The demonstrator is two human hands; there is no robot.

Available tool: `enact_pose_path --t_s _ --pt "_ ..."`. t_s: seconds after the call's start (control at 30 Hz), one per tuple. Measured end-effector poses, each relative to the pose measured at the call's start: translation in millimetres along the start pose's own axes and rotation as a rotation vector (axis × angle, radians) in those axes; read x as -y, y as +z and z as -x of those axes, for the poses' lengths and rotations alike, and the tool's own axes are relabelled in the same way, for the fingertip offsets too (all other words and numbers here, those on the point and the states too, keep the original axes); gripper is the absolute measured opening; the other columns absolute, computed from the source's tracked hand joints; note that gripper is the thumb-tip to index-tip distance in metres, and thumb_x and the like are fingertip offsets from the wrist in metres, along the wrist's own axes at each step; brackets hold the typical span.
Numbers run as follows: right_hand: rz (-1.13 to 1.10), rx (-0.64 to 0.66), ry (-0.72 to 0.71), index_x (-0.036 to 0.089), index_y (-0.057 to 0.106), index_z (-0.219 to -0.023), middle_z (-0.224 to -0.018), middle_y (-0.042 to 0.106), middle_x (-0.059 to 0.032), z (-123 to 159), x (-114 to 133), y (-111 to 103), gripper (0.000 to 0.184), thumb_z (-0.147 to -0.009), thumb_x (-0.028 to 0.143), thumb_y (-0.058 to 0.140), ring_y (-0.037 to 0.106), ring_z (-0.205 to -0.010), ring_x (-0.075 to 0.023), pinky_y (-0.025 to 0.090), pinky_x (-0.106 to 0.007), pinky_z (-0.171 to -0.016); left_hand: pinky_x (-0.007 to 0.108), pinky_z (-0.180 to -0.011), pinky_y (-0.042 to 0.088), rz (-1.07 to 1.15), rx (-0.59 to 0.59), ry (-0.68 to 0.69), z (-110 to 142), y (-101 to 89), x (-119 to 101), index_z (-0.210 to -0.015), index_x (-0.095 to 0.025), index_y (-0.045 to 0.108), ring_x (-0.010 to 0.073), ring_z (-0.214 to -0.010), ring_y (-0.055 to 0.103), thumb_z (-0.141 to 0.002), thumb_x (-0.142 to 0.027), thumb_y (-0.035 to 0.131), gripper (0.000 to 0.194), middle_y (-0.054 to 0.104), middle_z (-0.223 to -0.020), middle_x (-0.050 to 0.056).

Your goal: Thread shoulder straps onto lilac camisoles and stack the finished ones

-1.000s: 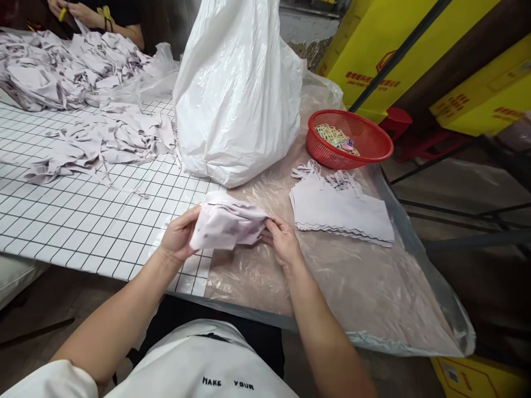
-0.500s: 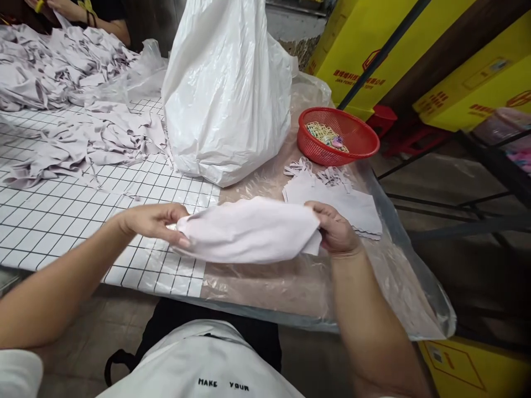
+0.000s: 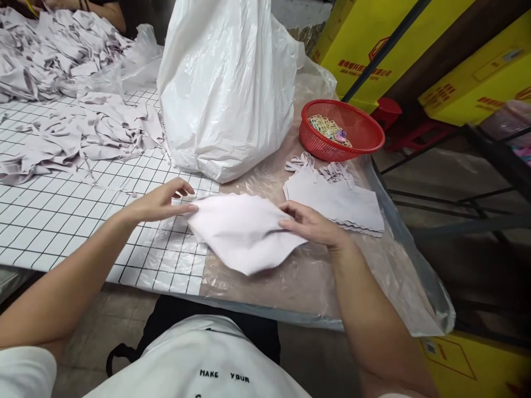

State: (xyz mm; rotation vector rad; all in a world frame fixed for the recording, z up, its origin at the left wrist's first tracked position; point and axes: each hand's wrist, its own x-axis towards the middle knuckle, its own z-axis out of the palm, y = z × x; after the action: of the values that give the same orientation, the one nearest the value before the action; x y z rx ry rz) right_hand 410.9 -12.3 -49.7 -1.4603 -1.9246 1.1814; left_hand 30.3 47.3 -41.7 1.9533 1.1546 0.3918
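Note:
A pale lilac piece of cloth (image 3: 243,235) lies spread on the clear plastic sheet (image 3: 315,276) near the table's front edge. My left hand (image 3: 160,202) pinches its left corner between thumb and fingers. My right hand (image 3: 311,224) grips its right edge, fingers curled over the fabric. A flat stack of the same lilac pieces (image 3: 336,199), with thin straps at its far end, sits just right of my right hand.
A large white plastic bag (image 3: 226,88) stands behind the cloth. A red basket (image 3: 342,132) with small clips is at the back right. Loose lilac garments (image 3: 74,132) are heaped on the gridded tabletop (image 3: 53,221). Another person's arm (image 3: 114,16) shows top left. Yellow boxes (image 3: 477,83) stand right.
The cloth went from a bunch in both hands to being stretched out, then lowered and spread flat on the plastic. My hands moved apart to its two sides.

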Motion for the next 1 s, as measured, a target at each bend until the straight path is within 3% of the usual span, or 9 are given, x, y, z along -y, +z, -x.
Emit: enact_pose_path --t_s 0.07,0.13,0.3,0.4,0.53,0.67,0.8,0.9,1.0 --pt "0.266 -0.209 0.014 0.02 0.064 -0.11 -0.108 0.062 -0.0107 -5 -11 16 0.043 -0.081 0.05 0.067 0.057 -0.103 -0.0294 0.046 -0.043 -0.089 0.041 -0.076 0.05 -0.187 -0.136 -0.002 -1 22.7 13 -0.105 -0.018 0.058 0.0271 -0.093 0.057 -0.077 -0.062 0.063 0.053 0.058 -0.108 0.012" --pt "0.436 -0.264 -0.037 0.02 0.063 -0.113 -0.11 0.06 -0.0125 -2 -15 34 0.042 -0.082 0.05 0.067 0.055 -0.107 -0.0313 0.044 -0.047 -0.092 0.041 -0.078 0.05 -0.255 -0.132 0.091 4 48.5 24 -0.105 -0.017 0.057 0.0261 -0.091 0.056 -0.079 -0.063 0.062 0.053 0.057 -0.105 0.012" --pt "0.556 0.024 -0.272 0.021 0.065 -0.105 -0.106 0.062 -0.0112 27 -14 75 0.037 -0.084 0.051 0.068 0.055 -0.103 -0.0287 0.04 -0.046 -0.092 0.046 -0.084 0.048 -0.332 -0.189 0.26 24 89.7 32 -0.099 -0.019 0.06 0.0275 -0.095 0.05 -0.085 -0.047 0.063 0.032 0.058 -0.108 0.013" --pt "0.562 0.078 -0.262 0.021 0.066 -0.086 -0.093 0.064 -0.0087 39 -15 77 0.02 -0.093 0.037 0.06 0.055 -0.097 -0.025 0.04 -0.042 -0.088 0.042 -0.079 0.047 -0.289 -0.125 0.265 33 82.1 27 -0.086 -0.02 0.061 0.0249 -0.088 0.048 -0.089 -0.033 0.055 0.014 0.06 -0.095 0.01" --pt "0.425 0.085 -0.267 0.022 0.065 -0.082 -0.089 0.061 -0.0061 42 -19 57 0.023 -0.091 0.042 0.061 0.056 -0.089 -0.0225 0.044 -0.038 -0.084 0.035 -0.08 0.049 -0.131 0.092 0.221 38 63.4 24 -0.088 -0.021 0.061 0.0223 -0.092 0.053 -0.085 -0.047 0.062 0.026 0.059 -0.101 0.007" --pt "0.497 -0.33 -0.051 0.02 0.065 -0.107 -0.107 0.059 -0.0133 12 -25 47 0.026 -0.09 0.039 0.06 0.054 -0.103 -0.0295 0.045 -0.045 -0.092 0.034 -0.07 0.049 -0.134 -0.238 -0.071 26 68.5 30 -0.098 -0.02 0.059 0.0192 -0.078 0.054 -0.077 -0.06 0.064 0.046 0.056 -0.1 0.007" --pt "0.492 -0.213 0.139 0.018 0.066 -0.095 -0.109 0.06 -0.0155 -24 -23 40 0.02 -0.084 0.034 0.062 0.052 -0.11 -0.0334 0.043 -0.05 -0.095 0.033 -0.066 0.046 -0.048 -0.193 -0.127 11 68.5 27 -0.079 -0.018 0.061 0.0199 -0.073 0.054 -0.077 -0.061 0.062 0.043 0.059 -0.083 0.006" --pt "0.118 -0.047 -0.021 0.02 0.063 -0.082 -0.095 0.061 -0.0082 -27 -11 27 0.021 -0.084 0.041 0.059 0.056 -0.095 -0.0246 0.046 -0.041 -0.089 0.03 -0.067 0.047 0.304 -0.017 -0.089 13 51.1 15 -0.073 -0.018 0.059 0.0177 -0.073 0.057 -0.078 -0.059 0.066 0.041 0.062 -0.079 0.005" --pt "-0.374 -0.084 -0.139 0.022 0.055 -0.076 -0.08 0.058 -0.0026 -11 0 8 0.031 -0.078 0.052 0.064 0.055 -0.08 -0.0193 0.046 -0.035 -0.076 0.026 -0.057 0.045 0.683 0.017 0.002 21 29.6 5 -0.066 -0.019 0.053 0.0139 -0.061 0.053 -0.073 -0.056 0.073 0.043 0.056 -0.065 0.002"
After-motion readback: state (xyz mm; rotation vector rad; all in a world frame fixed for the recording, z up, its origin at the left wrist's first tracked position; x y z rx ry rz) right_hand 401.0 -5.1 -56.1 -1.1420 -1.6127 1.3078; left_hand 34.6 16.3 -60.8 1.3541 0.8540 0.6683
